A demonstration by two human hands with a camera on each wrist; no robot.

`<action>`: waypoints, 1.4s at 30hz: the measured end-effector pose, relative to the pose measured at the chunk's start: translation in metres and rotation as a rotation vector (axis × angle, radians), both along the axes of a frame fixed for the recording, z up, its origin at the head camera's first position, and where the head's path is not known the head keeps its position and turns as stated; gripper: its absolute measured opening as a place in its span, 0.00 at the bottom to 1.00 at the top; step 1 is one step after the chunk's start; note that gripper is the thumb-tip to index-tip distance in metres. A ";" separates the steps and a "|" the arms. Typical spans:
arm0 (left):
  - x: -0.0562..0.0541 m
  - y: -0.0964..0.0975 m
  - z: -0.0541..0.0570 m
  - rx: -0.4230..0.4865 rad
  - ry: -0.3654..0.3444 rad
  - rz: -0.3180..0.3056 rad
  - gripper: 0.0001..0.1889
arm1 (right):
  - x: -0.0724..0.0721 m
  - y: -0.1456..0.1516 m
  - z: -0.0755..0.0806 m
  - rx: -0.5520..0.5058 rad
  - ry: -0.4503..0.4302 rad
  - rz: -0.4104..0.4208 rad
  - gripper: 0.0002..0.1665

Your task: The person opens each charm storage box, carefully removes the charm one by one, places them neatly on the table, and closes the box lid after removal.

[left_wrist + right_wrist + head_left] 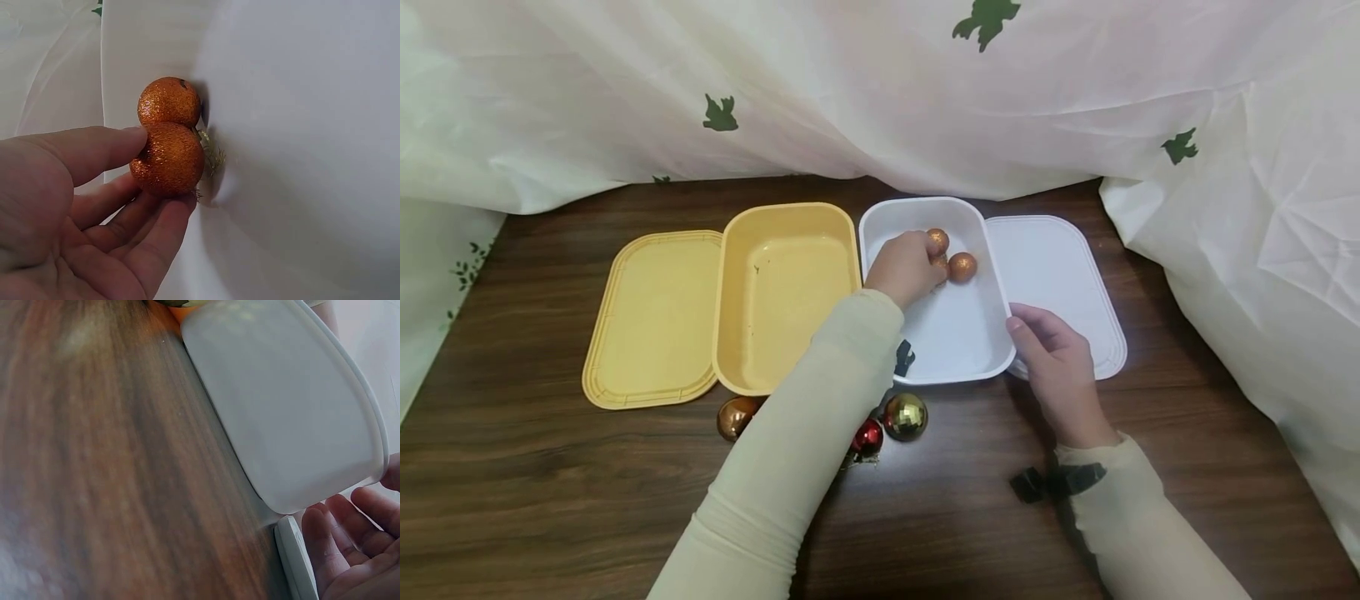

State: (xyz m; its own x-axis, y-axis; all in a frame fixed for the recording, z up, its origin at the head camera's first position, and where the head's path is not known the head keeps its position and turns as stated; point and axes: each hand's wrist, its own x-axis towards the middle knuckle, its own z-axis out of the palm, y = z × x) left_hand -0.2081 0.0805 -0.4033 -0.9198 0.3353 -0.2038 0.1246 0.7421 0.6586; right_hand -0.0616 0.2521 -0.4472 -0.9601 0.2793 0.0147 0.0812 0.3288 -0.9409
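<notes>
My left hand (904,265) reaches into the white plastic box (951,350). Its thumb and fingers pinch an orange glitter ball (167,164), partly hidden by the fingers in the head view. A second orange glitter ball (169,102) touches it, and a bit of gold tinsel (214,159) shows beside them. In the head view another orange ball (962,267) is on the right, inside the box. My right hand (1060,367) grips the box's right rim near the front corner, thumb on top and fingers outside the wall.
Left of the white box stands a yellow box (786,300), with a yellow lid (658,321) beside it. A white lid (1060,275) lies at right. In front are a gold faceted ball (906,417), a red ball (868,437) and a copper ball (736,417); the left sleeve partly covers this area.
</notes>
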 end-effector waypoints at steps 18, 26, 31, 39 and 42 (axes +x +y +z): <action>0.007 0.002 0.020 0.015 0.035 0.011 0.07 | 0.000 0.000 0.000 0.007 -0.001 0.000 0.26; 0.020 -0.003 0.043 0.056 0.105 -0.030 0.09 | 0.000 0.000 0.001 0.012 -0.009 0.003 0.26; 0.028 -0.007 0.053 0.084 0.137 -0.060 0.05 | 0.000 -0.001 0.002 0.025 -0.003 0.002 0.26; 0.044 -0.017 0.066 0.122 0.169 -0.106 0.08 | -0.001 -0.001 0.002 0.038 0.008 0.004 0.26; 0.053 -0.022 0.070 0.150 0.192 -0.121 0.08 | -0.001 -0.001 0.002 0.040 0.001 0.001 0.27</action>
State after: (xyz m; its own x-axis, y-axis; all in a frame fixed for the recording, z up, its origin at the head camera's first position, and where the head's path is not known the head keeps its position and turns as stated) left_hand -0.1555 0.0590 -0.3331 -0.8883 0.4582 0.0312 0.3399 0.6100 0.7158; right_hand -0.0626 0.2512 -0.4452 -0.9602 0.2779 0.0265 0.0804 0.3664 -0.9270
